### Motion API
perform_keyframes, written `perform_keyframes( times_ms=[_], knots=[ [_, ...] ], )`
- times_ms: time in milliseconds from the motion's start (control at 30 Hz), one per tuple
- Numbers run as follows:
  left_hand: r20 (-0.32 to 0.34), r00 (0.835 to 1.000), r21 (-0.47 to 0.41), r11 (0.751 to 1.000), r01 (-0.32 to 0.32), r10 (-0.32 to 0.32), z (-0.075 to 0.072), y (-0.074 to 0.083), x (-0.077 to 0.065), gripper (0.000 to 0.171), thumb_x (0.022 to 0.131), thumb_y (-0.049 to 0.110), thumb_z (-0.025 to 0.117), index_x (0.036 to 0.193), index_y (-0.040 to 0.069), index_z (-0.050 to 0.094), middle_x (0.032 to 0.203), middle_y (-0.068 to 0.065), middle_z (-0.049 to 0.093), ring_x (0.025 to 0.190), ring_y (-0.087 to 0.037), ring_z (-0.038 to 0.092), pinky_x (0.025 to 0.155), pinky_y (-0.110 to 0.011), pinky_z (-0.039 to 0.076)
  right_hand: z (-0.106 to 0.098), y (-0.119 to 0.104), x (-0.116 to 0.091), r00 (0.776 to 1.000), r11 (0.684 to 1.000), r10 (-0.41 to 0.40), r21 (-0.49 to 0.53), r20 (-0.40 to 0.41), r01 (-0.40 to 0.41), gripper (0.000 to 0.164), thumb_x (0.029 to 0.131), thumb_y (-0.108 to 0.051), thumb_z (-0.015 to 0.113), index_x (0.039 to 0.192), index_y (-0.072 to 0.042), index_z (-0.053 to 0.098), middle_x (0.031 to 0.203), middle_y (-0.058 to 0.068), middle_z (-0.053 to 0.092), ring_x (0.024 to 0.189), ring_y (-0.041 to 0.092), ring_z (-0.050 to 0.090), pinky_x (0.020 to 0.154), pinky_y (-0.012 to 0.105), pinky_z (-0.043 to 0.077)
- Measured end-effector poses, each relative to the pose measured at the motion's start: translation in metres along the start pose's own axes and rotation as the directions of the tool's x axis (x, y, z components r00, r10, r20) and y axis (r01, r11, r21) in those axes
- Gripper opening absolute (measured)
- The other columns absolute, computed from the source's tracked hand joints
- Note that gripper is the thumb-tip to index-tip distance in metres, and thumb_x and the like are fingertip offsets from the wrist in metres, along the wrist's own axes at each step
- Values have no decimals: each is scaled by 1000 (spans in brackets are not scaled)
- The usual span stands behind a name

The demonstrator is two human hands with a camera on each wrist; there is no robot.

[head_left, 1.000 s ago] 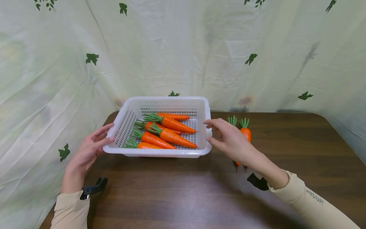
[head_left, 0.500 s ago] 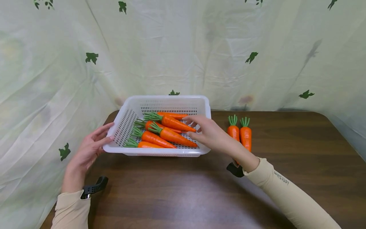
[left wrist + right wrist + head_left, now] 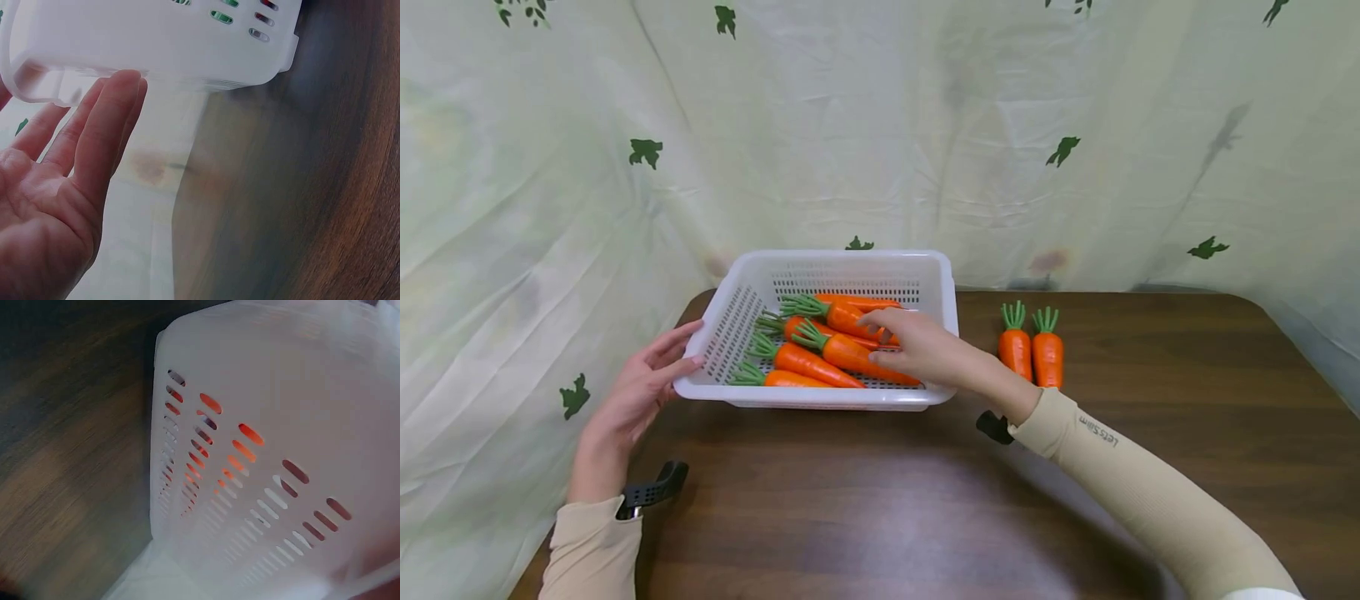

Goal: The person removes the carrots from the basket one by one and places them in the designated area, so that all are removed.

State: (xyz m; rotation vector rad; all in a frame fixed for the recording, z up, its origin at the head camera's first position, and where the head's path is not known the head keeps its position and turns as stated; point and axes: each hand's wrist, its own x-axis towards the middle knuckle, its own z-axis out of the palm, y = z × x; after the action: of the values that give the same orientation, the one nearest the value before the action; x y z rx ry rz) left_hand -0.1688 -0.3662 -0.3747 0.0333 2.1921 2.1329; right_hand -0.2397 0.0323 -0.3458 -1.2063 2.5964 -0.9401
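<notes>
A white perforated plastic basket [image 3: 820, 396] holds several orange carrots [image 3: 805, 364] with green stem ends. My left hand [image 3: 636, 387] holds the basket's left rim, thumb on top; in the left wrist view its fingers [image 3: 106, 131] lie against the outer wall. Over the right side of the basket, my right hand [image 3: 925, 346] reaches in with bent fingers and thumb apart, right at an upper carrot [image 3: 844, 318]. Its fingers hide part of that carrot. The right wrist view shows mostly the slotted basket wall [image 3: 300, 394], with orange behind the slots.
Two more carrots [image 3: 1048, 358] lie side by side on the brown wooden table [image 3: 820, 492], right of the basket and partly behind my right forearm. A pale curtain [image 3: 865, 133] with green leaf shapes hangs behind the table and down its left side.
My right hand has moved left from the basket's right rim to over the carrots inside, uncovering more of the two carrots on the table. The left hand keeps its hold on the rim.
</notes>
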Motion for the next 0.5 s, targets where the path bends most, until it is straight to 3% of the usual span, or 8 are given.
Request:
perform_keyframes(
  times_ms=[500],
  knots=[
    [-4,1000,-11,1000,0,-1,1,0,-1,57,98,9,60,151,18,40,141,-9,40,105,-14,63,79,-38,57,4,12,39,987,999,34,14,158,-36,45,93,-20,68,135,-8,56,122,4,62,102,14,60,90,29,49]
  ],
)
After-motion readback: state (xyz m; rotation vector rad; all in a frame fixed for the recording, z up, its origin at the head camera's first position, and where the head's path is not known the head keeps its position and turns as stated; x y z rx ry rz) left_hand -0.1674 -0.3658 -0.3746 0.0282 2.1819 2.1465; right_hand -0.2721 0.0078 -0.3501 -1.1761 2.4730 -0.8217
